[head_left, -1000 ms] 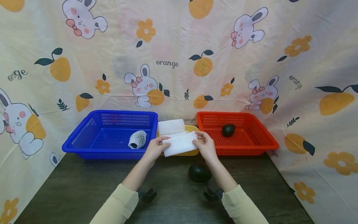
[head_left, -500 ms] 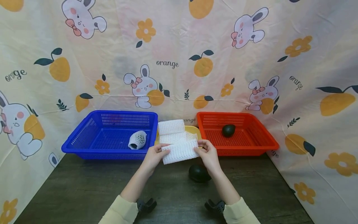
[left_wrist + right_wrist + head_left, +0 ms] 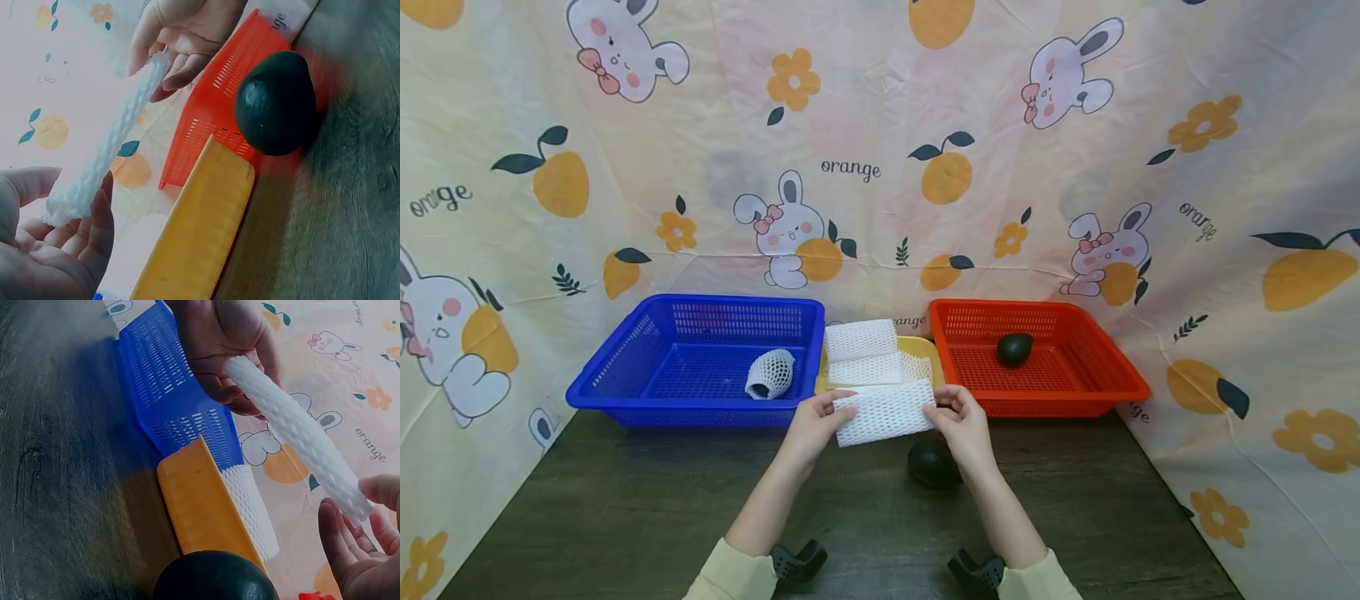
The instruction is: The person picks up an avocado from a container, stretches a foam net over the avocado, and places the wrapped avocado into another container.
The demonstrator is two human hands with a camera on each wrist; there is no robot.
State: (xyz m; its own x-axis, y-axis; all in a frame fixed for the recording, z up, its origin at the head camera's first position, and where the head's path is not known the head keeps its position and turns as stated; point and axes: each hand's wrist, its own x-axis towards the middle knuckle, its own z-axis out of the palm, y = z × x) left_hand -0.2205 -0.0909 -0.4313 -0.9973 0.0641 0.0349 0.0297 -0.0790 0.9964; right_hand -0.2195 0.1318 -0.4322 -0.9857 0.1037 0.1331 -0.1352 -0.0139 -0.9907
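Observation:
Both hands hold a flat white foam net sleeve (image 3: 886, 414) stretched between them in front of the yellow basket (image 3: 936, 357). My left hand (image 3: 811, 427) pinches its left end between thumb and fingers; my right hand (image 3: 966, 429) pinches the right end. In the left wrist view the sleeve (image 3: 109, 140) appears edge-on, flattened. A dark green avocado (image 3: 932, 464) lies on the table just below the right hand, partly covered by it in the head view. More white foam net sleeves (image 3: 861, 343) lie in the yellow basket.
On the left stands a blue basket (image 3: 692, 417) with a dark item in a white foam net (image 3: 771, 374), probably an avocado. A red basket (image 3: 1052, 406) on the right holds another avocado (image 3: 1015, 350). Behind the baskets hangs a printed cloth (image 3: 865, 100).
Both hands have drawn the foam net sleeve back from the yellow basket toward me, uncovering more of the sleeves there. The avocado on the table has not moved.

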